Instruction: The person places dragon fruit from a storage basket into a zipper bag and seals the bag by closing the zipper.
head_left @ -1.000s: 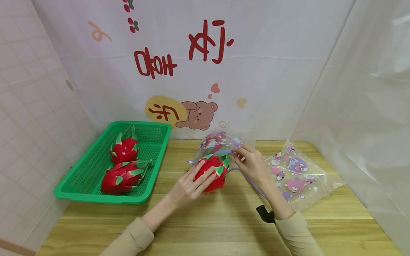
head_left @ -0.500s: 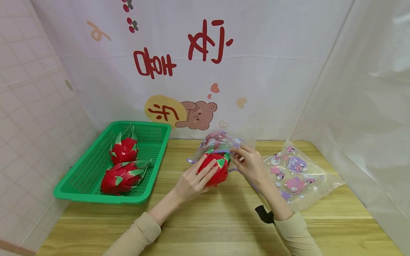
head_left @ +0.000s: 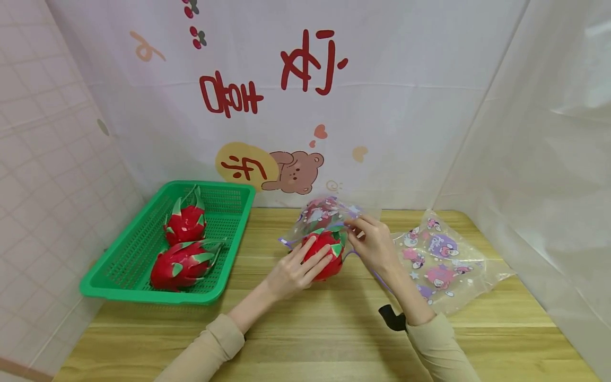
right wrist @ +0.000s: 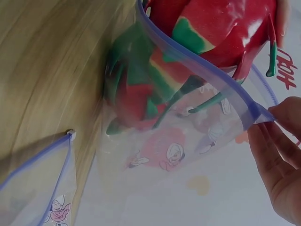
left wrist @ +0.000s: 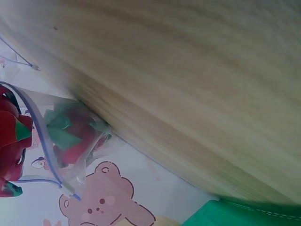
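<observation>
My left hand (head_left: 293, 270) holds a red dragon fruit (head_left: 335, 262) with green-tipped scales, fingers spread over its top. The fruit is at the mouth of a clear zip bag (head_left: 350, 210) with a purple rim and pink cartoon prints. In the right wrist view, part of this dragon fruit (right wrist: 225, 28) lies behind the rim. My right hand (head_left: 374, 244) pinches one corner of that rim and keeps the mouth apart. Through the plastic, another dragon fruit (left wrist: 75, 143) shows deeper in the bag. The left wrist view does not show my left fingers.
At left stands a green basket (head_left: 143, 294) with two dragon fruits (head_left: 179, 265) in it. A second printed zip bag (head_left: 441, 265) lies flat on the wooden table (head_left: 310, 339), under and beyond my right forearm. A white printed wall sheet (head_left: 396, 122) rises behind the table.
My left hand has moved to the right with the dragon fruit, bringing it nearer my right hand at the bag's mouth. The right hand stays almost in place on the rim.
</observation>
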A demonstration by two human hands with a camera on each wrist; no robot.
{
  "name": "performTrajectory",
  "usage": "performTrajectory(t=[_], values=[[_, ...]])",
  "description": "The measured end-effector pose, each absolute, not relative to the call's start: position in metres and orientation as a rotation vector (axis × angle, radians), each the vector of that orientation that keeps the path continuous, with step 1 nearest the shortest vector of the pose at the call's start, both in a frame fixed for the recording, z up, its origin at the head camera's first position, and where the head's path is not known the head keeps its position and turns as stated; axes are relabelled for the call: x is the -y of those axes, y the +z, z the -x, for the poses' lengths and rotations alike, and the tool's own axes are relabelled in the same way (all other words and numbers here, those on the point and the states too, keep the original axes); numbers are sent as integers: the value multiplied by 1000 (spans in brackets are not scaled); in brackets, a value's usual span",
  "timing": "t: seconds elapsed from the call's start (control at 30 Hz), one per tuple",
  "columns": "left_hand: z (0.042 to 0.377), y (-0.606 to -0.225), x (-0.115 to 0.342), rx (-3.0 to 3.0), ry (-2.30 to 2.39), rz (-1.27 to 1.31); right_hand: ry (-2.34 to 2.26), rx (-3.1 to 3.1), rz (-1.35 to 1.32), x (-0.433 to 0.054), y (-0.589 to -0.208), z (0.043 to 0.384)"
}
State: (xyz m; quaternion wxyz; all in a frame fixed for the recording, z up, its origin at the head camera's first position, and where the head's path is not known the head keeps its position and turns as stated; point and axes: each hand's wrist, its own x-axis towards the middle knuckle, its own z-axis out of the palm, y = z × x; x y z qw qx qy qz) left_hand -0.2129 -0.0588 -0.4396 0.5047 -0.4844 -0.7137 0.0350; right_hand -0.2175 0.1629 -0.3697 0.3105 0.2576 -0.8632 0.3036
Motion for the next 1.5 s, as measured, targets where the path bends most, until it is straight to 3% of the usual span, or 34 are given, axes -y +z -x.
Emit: performTrajectory(t=[0.73, 1.17, 1.5], values=[[207, -446, 51, 1553, 223, 1278, 649, 2365, -418, -167, -375, 240], [220, -448, 41, 1717, 109, 1149, 730, 2308, -613, -176, -378, 225], [222, -450, 36, 1820, 212, 1161, 782, 2347, -589, -187, -380, 218]])
